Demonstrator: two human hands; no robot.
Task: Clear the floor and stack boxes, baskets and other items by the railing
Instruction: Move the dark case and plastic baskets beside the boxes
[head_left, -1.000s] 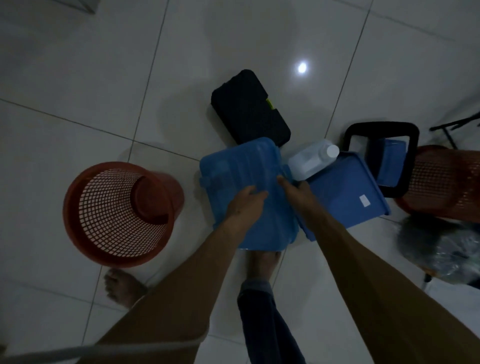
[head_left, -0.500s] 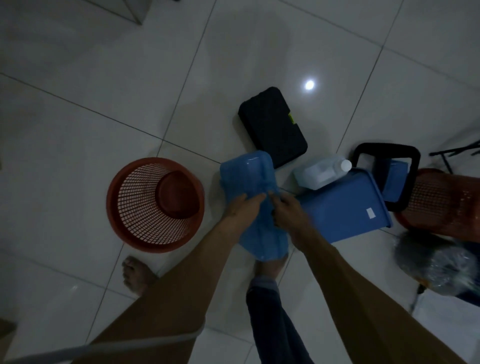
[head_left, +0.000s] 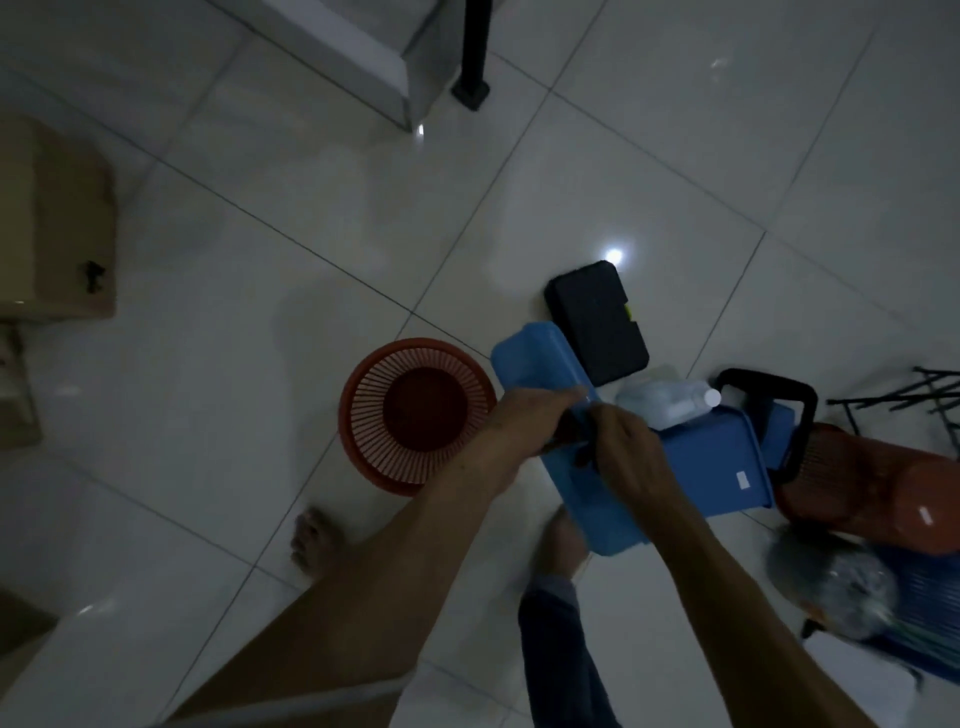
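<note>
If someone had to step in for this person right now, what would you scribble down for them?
Left hand and right hand both grip the blue lid, held tilted on edge above the floor.
Blue bin lies on its side beside the lid, a white bottle and black case next to it.
Red basket stands upright on the tiles; a second red basket lies on its side at the right.
Done: lid picked up.
Left: carry everything over and stack it; nothing looks stacked yet.

Nothing can be read; the white sticker (head_left: 744, 478) on the blue bin (head_left: 722, 462) is blurred.
</note>
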